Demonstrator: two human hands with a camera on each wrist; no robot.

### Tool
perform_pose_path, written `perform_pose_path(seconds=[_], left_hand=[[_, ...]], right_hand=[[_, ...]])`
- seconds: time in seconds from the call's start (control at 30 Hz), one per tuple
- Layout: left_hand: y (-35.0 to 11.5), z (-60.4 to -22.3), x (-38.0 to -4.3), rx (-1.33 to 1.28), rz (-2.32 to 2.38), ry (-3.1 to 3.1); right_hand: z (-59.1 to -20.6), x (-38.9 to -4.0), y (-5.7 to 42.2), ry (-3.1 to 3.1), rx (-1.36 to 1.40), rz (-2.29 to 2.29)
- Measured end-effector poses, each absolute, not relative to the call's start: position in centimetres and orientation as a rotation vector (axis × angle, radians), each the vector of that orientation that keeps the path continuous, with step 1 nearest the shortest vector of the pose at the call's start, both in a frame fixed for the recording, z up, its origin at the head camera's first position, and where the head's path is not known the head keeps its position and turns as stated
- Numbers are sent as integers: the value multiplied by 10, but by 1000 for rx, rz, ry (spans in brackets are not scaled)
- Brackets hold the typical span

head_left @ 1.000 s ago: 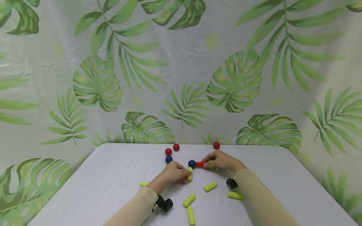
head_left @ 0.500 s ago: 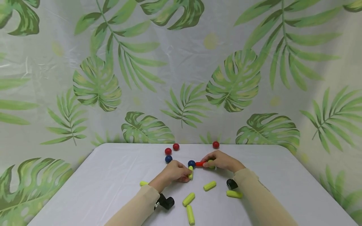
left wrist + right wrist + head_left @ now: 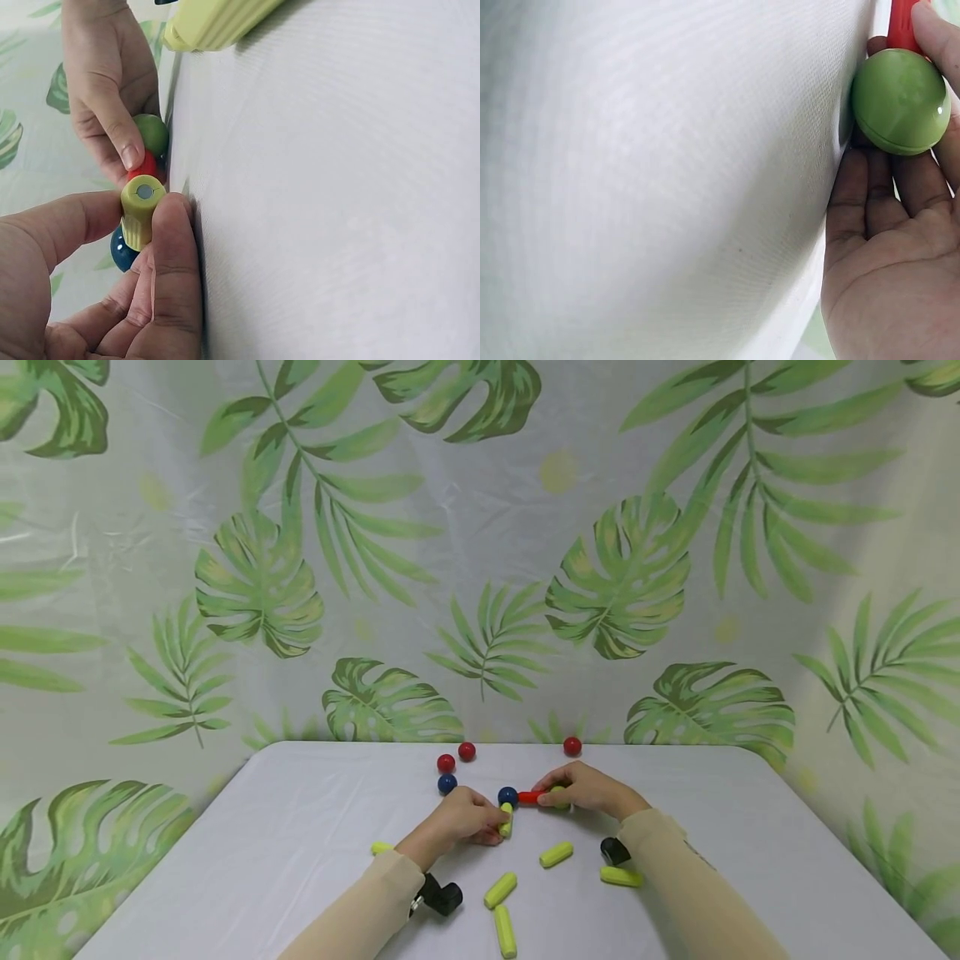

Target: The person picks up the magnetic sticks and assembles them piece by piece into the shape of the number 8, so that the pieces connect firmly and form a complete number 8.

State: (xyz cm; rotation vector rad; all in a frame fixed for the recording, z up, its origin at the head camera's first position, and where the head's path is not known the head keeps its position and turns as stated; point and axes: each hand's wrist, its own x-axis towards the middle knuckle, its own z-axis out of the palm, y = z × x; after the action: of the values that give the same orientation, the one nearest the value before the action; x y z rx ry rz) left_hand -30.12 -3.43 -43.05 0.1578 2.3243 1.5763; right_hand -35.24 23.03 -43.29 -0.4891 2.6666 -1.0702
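Observation:
My left hand [image 3: 467,817] pinches a yellow-green ribbed rod [image 3: 506,820] between thumb and fingers. The rod's far end meets a blue ball [image 3: 507,796], and its near end shows a round grey metal-like spot in the left wrist view. With thumb and fingers my right hand [image 3: 588,788] grips a red rod [image 3: 529,797], which reaches from the blue ball to a green ball [image 3: 901,101]. That green ball lies against the right fingers, partly covered by them in the head view. In the left wrist view the blue ball [image 3: 124,250] peeks out behind the yellow-green rod.
Beyond the left hand sit another blue ball [image 3: 447,783] and two red balls, one being the nearer red ball [image 3: 446,763]. A lone red ball [image 3: 572,746] stands by the back edge. Several yellow-green rods, such as the front rod [image 3: 506,932], lie on the white table [image 3: 300,827].
My left hand has shifted slightly right and forward, bringing the yellow-green rod's end up against the blue ball. The right hand keeps its grip on the red rod, almost still.

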Motion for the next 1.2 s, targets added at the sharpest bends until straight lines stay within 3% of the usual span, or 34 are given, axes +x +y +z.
perform_pose_path(seconds=[1.2], left_hand=[[-34,-430,-301,185,1620,2262]], right_hand=[[-431,-349,229,2673,-495,-1081]])
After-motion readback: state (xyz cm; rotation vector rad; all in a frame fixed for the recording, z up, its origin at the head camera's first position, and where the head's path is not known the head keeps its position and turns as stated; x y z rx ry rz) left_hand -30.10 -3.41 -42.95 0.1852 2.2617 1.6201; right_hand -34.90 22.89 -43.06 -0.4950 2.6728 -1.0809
